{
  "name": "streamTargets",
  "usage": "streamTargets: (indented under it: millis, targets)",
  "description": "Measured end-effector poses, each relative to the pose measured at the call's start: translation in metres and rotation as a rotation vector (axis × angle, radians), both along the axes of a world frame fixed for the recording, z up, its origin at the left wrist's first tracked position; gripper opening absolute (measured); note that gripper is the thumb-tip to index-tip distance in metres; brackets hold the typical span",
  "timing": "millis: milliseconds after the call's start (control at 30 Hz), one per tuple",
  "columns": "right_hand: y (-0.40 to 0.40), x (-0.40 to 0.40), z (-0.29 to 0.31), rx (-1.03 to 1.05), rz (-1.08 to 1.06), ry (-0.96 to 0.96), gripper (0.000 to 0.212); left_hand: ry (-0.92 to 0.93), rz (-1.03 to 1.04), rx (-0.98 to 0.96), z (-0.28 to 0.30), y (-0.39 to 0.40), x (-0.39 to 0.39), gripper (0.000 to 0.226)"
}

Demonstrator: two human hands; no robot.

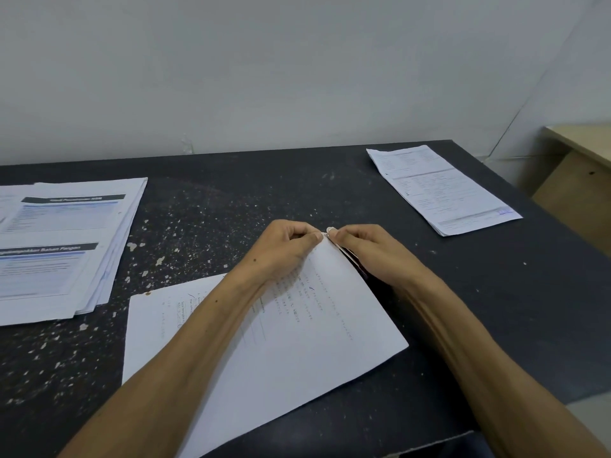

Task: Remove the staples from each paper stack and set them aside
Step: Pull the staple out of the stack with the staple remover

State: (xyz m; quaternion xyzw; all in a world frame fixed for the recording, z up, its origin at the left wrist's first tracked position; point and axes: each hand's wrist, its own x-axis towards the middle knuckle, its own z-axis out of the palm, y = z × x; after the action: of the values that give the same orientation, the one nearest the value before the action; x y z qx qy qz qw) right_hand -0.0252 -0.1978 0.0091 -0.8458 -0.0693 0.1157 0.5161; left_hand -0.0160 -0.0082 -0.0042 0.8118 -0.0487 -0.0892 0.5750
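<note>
A white paper stack (297,342) with faint handwriting lies in front of me on the dark table (231,200). My left hand (284,249) pinches its far top corner. My right hand (367,249) meets it at that same corner, fingers curled, pinching the corner's edge; a thin dark object shows along the paper's right edge under this hand, too blurred to name. The staple itself is hidden by my fingertips.
A thick pile of printed papers (66,246) lies at the left edge. Another stapled printed stack (443,188) rests at the far right of the table. A light wooden desk (582,166) stands beyond the right edge. A wall closes off the back.
</note>
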Motion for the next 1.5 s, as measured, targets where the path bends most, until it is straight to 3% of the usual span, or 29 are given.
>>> streamTargets:
  millis: [167,433,567,667,900,1033,1133,1500]
  targets:
    - [-0.007,0.0,-0.001,-0.038,0.031,0.016,0.052,0.004,0.005,0.051,-0.002,-0.003,0.0,0.021]
    - [-0.02,-0.003,-0.001,-0.101,0.073,-0.112,0.034,0.005,0.031,0.065,-0.002,-0.004,-0.002,0.02]
    - [-0.028,0.001,-0.013,-0.469,-0.115,-0.384,0.024,0.003,0.028,0.035,0.0,-0.003,-0.004,0.019]
    - [-0.029,0.001,-0.016,-0.696,-0.167,-0.418,0.019,0.011,0.024,0.036,0.0,-0.003,-0.004,0.017]
    - [-0.031,0.002,-0.016,-0.659,-0.142,-0.446,0.023,0.021,0.035,0.053,0.0,-0.004,-0.002,0.016]
    - [-0.025,0.001,-0.012,-0.661,-0.168,-0.7,0.026,0.031,0.021,0.055,0.001,-0.003,-0.003,0.017]
    - [-0.012,0.002,-0.003,-0.558,-0.049,-0.829,0.015,0.029,-0.01,0.054,0.003,-0.002,-0.004,0.017]
    - [-0.002,0.009,-0.003,-0.706,0.173,-0.837,0.006,-0.029,-0.082,0.034,-0.001,-0.001,-0.002,0.018]
